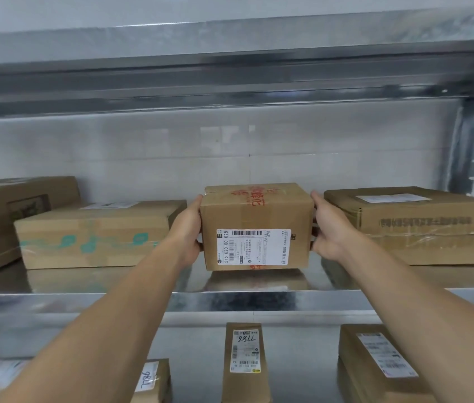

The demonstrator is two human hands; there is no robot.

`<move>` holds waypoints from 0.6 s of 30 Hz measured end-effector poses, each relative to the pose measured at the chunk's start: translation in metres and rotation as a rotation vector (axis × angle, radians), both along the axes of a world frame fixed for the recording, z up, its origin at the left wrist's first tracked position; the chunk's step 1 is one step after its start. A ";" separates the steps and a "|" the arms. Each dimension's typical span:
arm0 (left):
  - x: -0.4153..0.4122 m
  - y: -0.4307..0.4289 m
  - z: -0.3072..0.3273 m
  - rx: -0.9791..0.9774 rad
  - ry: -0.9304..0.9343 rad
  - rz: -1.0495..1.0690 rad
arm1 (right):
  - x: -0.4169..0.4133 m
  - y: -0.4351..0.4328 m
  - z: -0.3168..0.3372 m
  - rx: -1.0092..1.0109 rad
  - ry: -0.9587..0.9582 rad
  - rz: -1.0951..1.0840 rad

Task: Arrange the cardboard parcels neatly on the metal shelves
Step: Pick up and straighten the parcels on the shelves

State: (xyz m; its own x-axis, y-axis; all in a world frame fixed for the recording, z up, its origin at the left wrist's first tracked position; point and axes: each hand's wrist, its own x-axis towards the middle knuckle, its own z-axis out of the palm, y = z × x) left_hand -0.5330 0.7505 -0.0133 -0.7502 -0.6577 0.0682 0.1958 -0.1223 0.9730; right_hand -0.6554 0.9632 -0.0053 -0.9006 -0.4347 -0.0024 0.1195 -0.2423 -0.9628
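A small cardboard parcel point(254, 226), sealed with red-printed tape and bearing a white shipping label on its near face, is clasped at centre frame between the left hand point(189, 228) and the right hand point(328, 228), each pressed flat against one side with the fingers wrapped behind. It sits on, or just above, the polished metal shelf point(230, 299); contact cannot be confirmed.

The gap is tight. The knuckles could be pinched against the long teal-taped box point(96, 235) at left or the flat taped carton point(413, 225) at right, and either neighbour could be nudged askew. On slick steel, a hard push could send the parcel skidding crooked.

Behind the shelf, a pale tiled wall is seen; another steel shelf runs overhead, and more labelled parcels point(244, 362) stand on the shelf below.
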 end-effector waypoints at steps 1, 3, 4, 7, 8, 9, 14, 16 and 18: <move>0.000 0.001 0.001 0.000 0.004 0.002 | -0.001 -0.001 0.000 0.002 -0.010 0.002; 0.000 0.001 0.001 -0.007 0.000 0.009 | -0.003 -0.002 -0.001 0.005 -0.029 0.027; 0.000 0.002 0.002 -0.012 -0.006 0.009 | -0.004 -0.002 -0.001 0.004 -0.035 0.041; 0.000 0.004 0.000 -0.011 -0.018 0.008 | -0.007 -0.005 -0.002 0.021 -0.029 0.065; 0.000 0.004 -0.001 -0.008 -0.024 0.006 | -0.007 -0.004 -0.003 0.039 -0.022 0.067; 0.001 0.004 -0.001 -0.004 -0.031 0.009 | -0.006 -0.004 -0.003 0.058 -0.015 0.069; 0.002 0.006 -0.004 0.003 -0.050 0.010 | -0.003 -0.004 -0.003 0.086 -0.012 0.078; 0.003 0.005 -0.003 0.004 -0.051 0.008 | -0.003 -0.004 -0.002 0.097 -0.001 0.083; 0.004 0.004 -0.002 -0.004 -0.046 0.008 | -0.002 -0.005 -0.001 0.108 0.007 0.088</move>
